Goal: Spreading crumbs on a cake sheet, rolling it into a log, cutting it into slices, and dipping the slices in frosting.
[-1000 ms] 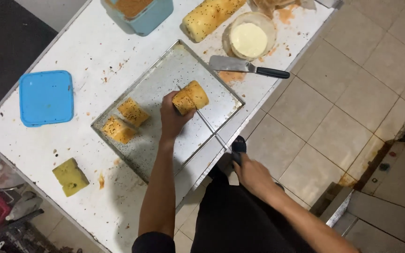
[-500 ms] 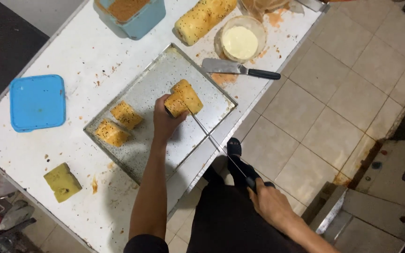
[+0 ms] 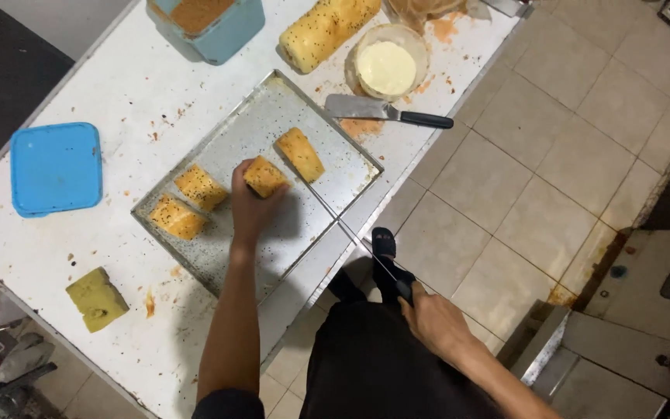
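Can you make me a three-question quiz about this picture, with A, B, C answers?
1. Where is the spatula? A on the floor. B on the table beside the tray. C in the tub.
2. How many cake pieces lie in the tray? A two. B four. C six.
3. What is the left hand doing? A gripping a cake piece. B resting flat. C holding the lid.

Answers: B, it lies just past the tray's rim. B, four pieces show on the tray. A, its fingers wrap the piece while the right hand holds the knife.

Bare tray (image 3: 304,225) floor lies open right of the cake pieces (image 3: 188,203); the long knife (image 3: 350,233) seemingly crosses its corner.
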